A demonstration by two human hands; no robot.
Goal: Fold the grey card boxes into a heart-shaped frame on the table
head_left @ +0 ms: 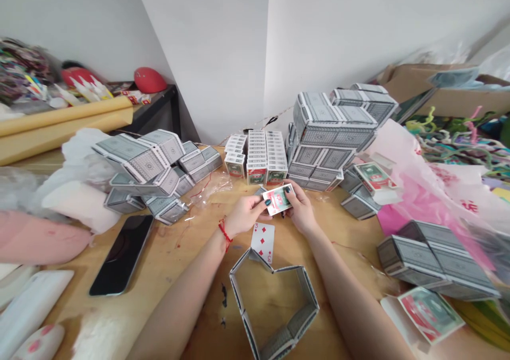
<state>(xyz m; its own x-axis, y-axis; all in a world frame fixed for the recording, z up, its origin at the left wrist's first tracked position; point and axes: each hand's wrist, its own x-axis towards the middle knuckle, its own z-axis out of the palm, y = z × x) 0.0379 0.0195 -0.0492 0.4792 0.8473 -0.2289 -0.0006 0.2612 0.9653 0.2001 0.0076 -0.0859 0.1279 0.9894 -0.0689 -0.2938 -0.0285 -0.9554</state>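
Note:
Over the middle of the table, my left hand [247,215] and my right hand [302,210] together grip a playing card box [278,198] with a red and green face, thumbs on top. Below it a three of diamonds card [262,242] lies face up. Close to my forearms stands a heart-shaped frame [244,317] made of joined cards with grey patterned backs, open in the middle. Just beyond my hands, rows of boxed card decks [257,161] stand side by side.
Stacked grey card-back blocks rise at the left [145,161] and back right [324,131]; another block [434,256] lies right. Opened card boxes [432,312] sit nearby. A phone [121,254] lies left. Pink and white plastic bags [422,190] spread right, near a cardboard box [414,81].

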